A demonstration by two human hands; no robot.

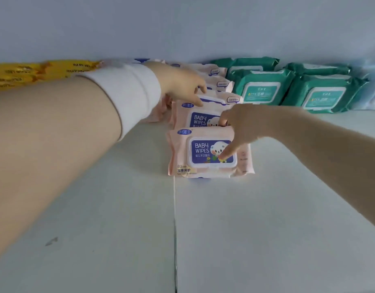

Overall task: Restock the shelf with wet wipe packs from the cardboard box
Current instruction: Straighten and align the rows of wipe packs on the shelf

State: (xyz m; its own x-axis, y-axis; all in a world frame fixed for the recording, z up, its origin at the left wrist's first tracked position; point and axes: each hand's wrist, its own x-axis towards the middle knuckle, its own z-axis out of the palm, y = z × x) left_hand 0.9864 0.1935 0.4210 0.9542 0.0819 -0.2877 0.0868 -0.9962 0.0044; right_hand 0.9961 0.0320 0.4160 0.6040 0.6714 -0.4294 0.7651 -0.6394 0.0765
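Observation:
Several pink baby wipe packs stand in a row running back on the white shelf (266, 208). The front pink pack (182, 157) faces me, and my right hand (239, 127) grips its top right edge, thumb on the blue label and fingers behind it. A second pink pack (186, 115) stands right behind it. My left hand (180, 81), in a white cuff, rests its fingers on that pack's top edge. The cardboard box is out of view.
Yellow wipe packs (34, 72) line the back left of the shelf. Green wipe packs (264, 85) stand in two rows at the back right, with pale blue packs (374, 89) beyond them. A seam (175, 229) runs down the shelf's middle.

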